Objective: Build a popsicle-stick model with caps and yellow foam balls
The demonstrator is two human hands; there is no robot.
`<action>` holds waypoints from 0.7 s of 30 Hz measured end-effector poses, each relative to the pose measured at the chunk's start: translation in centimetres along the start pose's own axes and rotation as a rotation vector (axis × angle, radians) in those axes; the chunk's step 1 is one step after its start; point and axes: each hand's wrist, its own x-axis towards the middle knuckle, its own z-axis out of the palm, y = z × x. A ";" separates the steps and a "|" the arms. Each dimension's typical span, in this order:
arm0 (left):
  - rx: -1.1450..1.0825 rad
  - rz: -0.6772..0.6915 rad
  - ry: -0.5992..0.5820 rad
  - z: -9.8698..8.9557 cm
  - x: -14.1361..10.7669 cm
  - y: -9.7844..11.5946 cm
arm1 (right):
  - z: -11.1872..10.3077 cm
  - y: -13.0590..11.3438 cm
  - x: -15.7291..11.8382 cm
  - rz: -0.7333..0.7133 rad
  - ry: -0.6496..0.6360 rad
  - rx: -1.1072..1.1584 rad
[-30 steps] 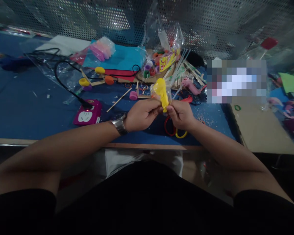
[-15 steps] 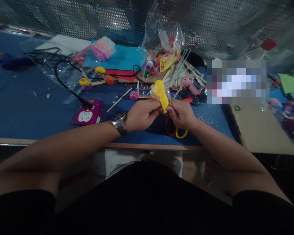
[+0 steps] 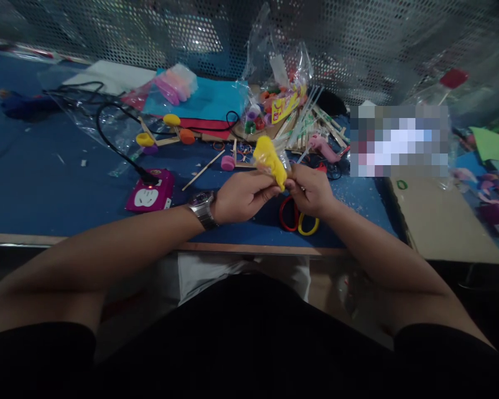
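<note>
Over the front part of the table, both my hands pinch a small clear plastic packet (image 3: 266, 155) with a soft, lumpy yellow mass inside. My left hand (image 3: 245, 195), with a metal watch at the wrist, grips its lower left side. My right hand (image 3: 311, 190) holds the lower right side, fingers closed. What exactly the fingertips cover is hidden. Just below the right hand lie scissors (image 3: 289, 215) with one red and one yellow handle loop. Behind the packet is a small wooden stick frame (image 3: 245, 164) with a pink round piece (image 3: 228, 162) at its left end.
A magenta box (image 3: 149, 191) with a black cable lies left. Behind are another stick frame with round pieces (image 3: 172, 119), blue sheets (image 3: 216, 94), a bag of colourful caps (image 3: 261, 111) and a pink glue gun (image 3: 326, 148). Cardboard (image 3: 436, 216) lies right.
The yellow packet has tilted, its top leaning further left. My right hand has shifted slightly, and both hands keep their hold.
</note>
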 end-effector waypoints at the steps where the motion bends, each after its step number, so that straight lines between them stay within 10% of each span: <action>1: 0.018 0.016 -0.027 0.0 0.0 0.0 | 0.1 0.1 -0.1 -0.011 -0.002 -0.009; 8: -0.083 -0.010 0.180 -0.3 0.2 0.3 | -0.5 0.0 0.1 -0.021 0.083 0.004; 16: 0.013 0.043 0.002 0.2 0.0 0.0 | 0.5 0.0 -0.2 -0.108 0.025 -0.081; 21: -0.114 -0.021 0.140 0.0 0.1 0.2 | -0.3 -0.2 0.0 -0.061 0.095 -0.038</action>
